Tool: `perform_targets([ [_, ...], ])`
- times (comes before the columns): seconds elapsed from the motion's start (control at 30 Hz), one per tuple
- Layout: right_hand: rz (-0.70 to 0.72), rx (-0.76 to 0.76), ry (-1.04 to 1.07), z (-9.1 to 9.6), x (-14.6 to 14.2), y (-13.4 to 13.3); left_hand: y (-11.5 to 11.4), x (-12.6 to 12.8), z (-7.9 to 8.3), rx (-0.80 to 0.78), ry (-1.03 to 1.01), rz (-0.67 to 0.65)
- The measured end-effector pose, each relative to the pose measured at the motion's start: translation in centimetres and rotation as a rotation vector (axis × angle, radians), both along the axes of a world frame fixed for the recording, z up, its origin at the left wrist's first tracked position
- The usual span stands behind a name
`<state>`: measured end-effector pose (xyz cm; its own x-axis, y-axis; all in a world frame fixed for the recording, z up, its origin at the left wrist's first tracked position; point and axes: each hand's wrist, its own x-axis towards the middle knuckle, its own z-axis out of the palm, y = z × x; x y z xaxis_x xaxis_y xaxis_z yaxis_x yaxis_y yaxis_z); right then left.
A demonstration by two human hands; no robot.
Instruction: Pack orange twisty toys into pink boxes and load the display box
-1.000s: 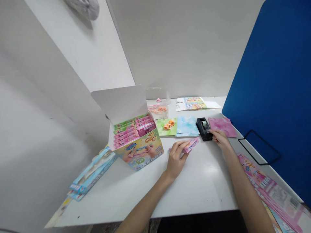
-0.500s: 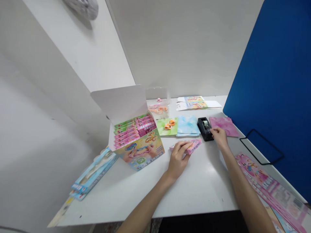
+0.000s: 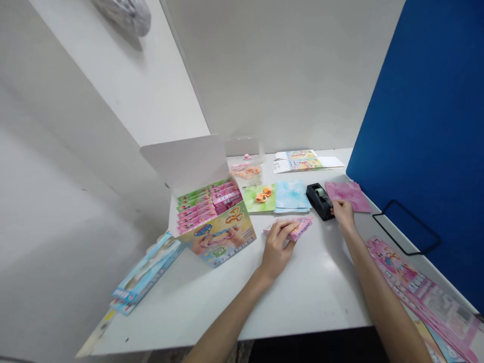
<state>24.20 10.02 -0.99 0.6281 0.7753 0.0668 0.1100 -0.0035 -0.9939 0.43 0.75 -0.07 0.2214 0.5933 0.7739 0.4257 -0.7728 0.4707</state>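
My left hand (image 3: 279,248) is closed over a small pink box (image 3: 302,228) and holds it down on the white table (image 3: 302,287). The fingers lie across its top, and its right end shows past them. Beyond it, to the right, is a black tape dispenser (image 3: 317,197) with a roll of clear tape (image 3: 320,192). At the dispenser's near right end, my right hand (image 3: 343,214) has its fingertips pinched on the tape's end; the strip itself hardly shows.
On the left stands an open display box (image 3: 227,234) filled with pink and green packs. Blue window boxes (image 3: 147,275) lie beside it. Behind my hands are green cards (image 3: 249,201), blue cards (image 3: 291,195), pink cards (image 3: 348,195) and a clear tub (image 3: 247,176). Flat pink cartons (image 3: 419,292) lie right.
My right hand has drawn slightly right, away from the dispenser's end, and the dispenser has turned a little. My left hand stays on the pink box.
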Motion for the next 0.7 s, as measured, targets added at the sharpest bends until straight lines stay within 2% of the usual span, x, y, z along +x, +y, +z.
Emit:
perform_targets([
  [0.4, 0.022, 0.045, 0.126, 0.9, -0.3, -0.9, 0.1, -0.1, 0.0, 0.007, -0.007, 0.0],
  [0.7, 0.113, 0.102, 0.245, 0.9, 0.5, -1.8, 0.0, -0.1, 0.3, -0.009, -0.017, 0.006],
])
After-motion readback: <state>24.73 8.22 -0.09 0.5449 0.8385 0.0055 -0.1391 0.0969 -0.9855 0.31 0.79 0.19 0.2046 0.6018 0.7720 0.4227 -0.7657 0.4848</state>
